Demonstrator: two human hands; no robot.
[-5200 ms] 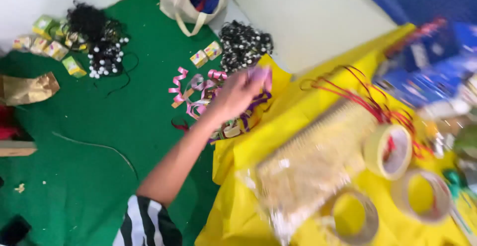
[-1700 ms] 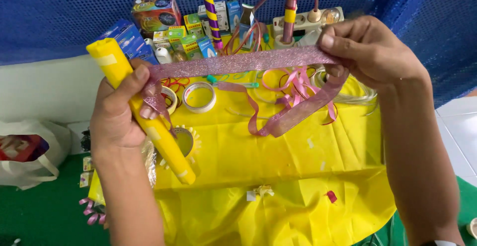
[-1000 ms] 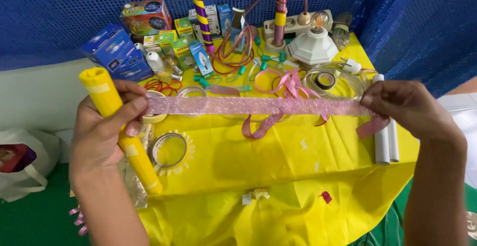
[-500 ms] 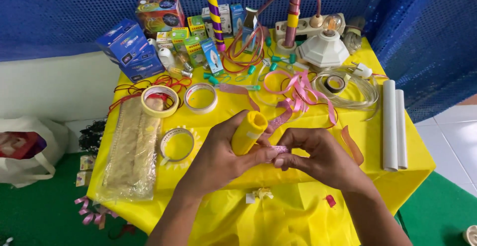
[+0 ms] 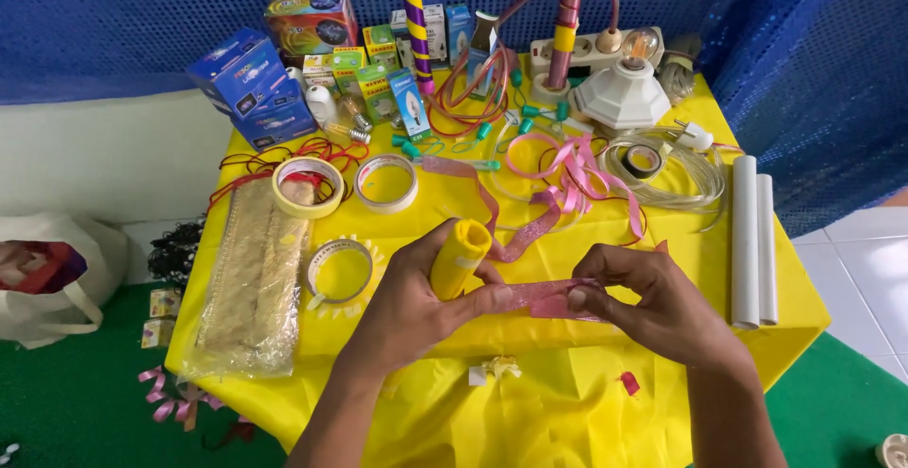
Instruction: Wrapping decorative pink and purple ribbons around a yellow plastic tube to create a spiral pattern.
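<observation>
- The left hand [image 5: 416,307] grips a yellow tube [image 5: 460,258] upright above the yellow tabletop [image 5: 586,383], its thumb also pressing the pink glitter ribbon [image 5: 544,295].
- The right hand [image 5: 653,303] pinches that ribbon's other end.
- Two white tubes [image 5: 754,239] lie near the tabletop's right edge.

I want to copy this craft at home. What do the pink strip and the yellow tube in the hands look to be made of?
The pink strip looks like glitter ribbon, fabric or plastic: it sparkles and bends limply between the left hand and right hand. The yellow tube seems a stiff core wrapped in matte yellow paper or tape; its surface shows no shine.
</observation>
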